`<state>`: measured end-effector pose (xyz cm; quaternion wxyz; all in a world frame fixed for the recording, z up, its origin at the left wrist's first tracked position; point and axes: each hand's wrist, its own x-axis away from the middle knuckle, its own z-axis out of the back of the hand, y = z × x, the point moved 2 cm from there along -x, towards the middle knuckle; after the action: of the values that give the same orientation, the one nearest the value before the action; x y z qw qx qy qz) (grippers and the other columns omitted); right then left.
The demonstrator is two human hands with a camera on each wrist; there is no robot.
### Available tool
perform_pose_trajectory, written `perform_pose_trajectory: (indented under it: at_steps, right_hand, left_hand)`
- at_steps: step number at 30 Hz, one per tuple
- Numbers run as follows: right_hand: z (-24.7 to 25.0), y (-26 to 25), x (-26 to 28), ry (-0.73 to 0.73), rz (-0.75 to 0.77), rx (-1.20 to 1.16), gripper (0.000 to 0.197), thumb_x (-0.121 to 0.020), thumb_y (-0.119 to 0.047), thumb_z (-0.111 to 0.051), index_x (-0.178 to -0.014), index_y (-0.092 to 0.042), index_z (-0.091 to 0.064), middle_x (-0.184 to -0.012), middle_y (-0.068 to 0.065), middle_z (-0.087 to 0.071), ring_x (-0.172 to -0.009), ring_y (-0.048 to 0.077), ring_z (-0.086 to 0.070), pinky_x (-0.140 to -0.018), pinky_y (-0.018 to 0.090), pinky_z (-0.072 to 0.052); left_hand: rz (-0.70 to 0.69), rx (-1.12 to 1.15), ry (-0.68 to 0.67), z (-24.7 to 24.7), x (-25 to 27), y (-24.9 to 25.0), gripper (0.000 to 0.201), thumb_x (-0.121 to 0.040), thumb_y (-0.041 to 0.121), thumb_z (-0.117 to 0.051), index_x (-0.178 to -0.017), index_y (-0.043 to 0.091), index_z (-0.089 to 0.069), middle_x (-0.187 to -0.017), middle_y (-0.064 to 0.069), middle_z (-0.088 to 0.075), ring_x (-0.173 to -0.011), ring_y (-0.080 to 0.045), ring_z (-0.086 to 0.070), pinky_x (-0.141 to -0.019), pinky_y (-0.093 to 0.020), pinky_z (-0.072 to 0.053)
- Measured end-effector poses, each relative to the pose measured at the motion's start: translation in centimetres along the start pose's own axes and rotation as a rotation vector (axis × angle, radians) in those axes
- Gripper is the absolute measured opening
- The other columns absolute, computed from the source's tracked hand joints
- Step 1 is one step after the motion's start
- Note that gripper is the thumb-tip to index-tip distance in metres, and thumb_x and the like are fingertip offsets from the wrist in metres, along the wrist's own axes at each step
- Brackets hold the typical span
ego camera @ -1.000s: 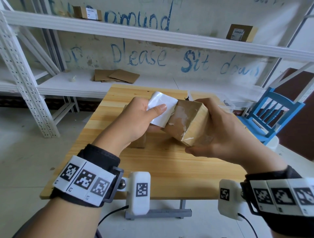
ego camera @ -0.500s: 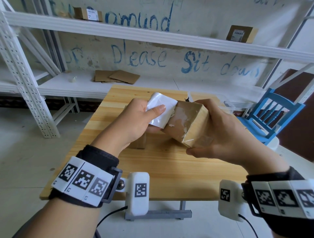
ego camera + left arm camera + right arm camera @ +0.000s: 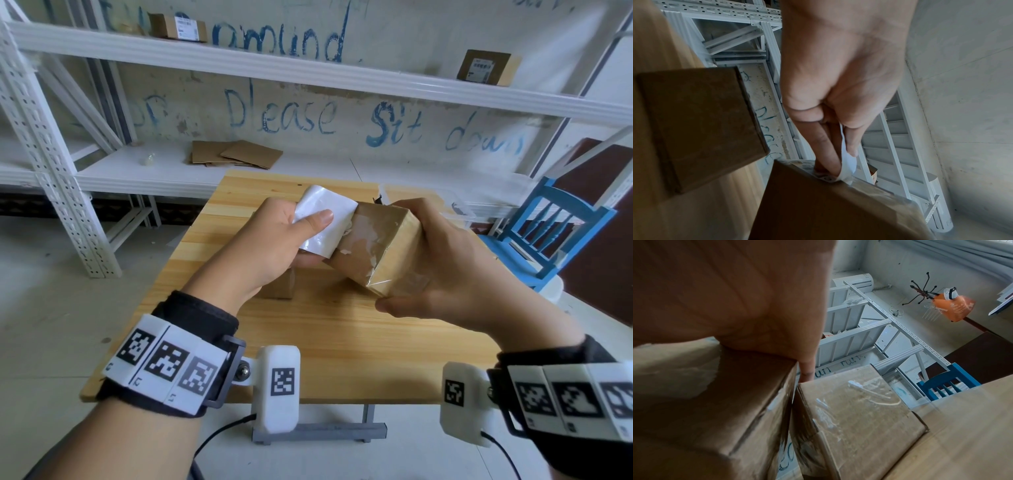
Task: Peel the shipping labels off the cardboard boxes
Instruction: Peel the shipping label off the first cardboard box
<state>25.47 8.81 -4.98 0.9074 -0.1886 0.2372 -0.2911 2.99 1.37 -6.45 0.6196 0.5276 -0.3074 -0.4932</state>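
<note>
At frame centre, left hand (image 3: 270, 243) pinches the half-peeled label (image 3: 323, 219).
Right hand (image 3: 442, 270) clasps the tilted box (image 3: 376, 253); two more boxes on the worktop (image 3: 342, 342).

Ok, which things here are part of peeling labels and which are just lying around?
Part of the job:
- held box
- white label
- left hand
- right hand
- second box
- labelled shelf boxes

Lying about:
- flat cardboard
- blue chair
</note>
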Motion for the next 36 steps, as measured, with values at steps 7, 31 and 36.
perform_pose_trajectory:
  at_steps: [7, 31, 36]
  right_hand:
    - [0.06, 0.15, -0.04, -0.006, -0.001, 0.009, 0.097, -0.053, -0.045, -0.095, -0.133, -0.042, -0.04, -0.11, -0.018, -0.061, -0.1, 0.004, -0.06, -0.078, 0.033, -0.053]
    - [0.02, 0.0, -0.12, 0.0, 0.007, 0.021, 0.097, -0.052, -0.039, -0.096, -0.131, -0.043, -0.039, -0.11, -0.017, -0.061, -0.1, 0.005, -0.059, -0.078, 0.035, -0.053]
    - [0.03, -0.07, -0.12, -0.005, 0.01, 0.033, 0.097, -0.053, -0.041, -0.096, -0.132, -0.043, -0.04, -0.111, -0.019, -0.059, -0.101, 0.003, -0.058, -0.077, 0.029, -0.051]
  left_hand:
    - [-0.013, 0.039, 0.028, -0.29, 0.54, 0.59, 0.049, -0.103, 0.021, -0.057, -0.057, 0.015, -0.043, -0.047, 0.019, -0.052, -0.058, -0.002, -0.064, -0.058, -0.015, -0.056]
    - [0.031, 0.124, -0.007, -0.09, 0.54, 0.72, 0.023, -0.102, 0.028, -0.06, -0.098, 0.009, -0.072, -0.097, -0.006, -0.074, -0.082, -0.006, -0.072, -0.069, -0.019, -0.059]
    - [0.037, 0.109, -0.004, -0.14, 0.66, 0.85, 0.024, -0.102, 0.027, -0.059, -0.085, 0.013, -0.069, -0.086, 0.001, -0.071, -0.076, -0.003, -0.072, -0.071, -0.02, -0.06]
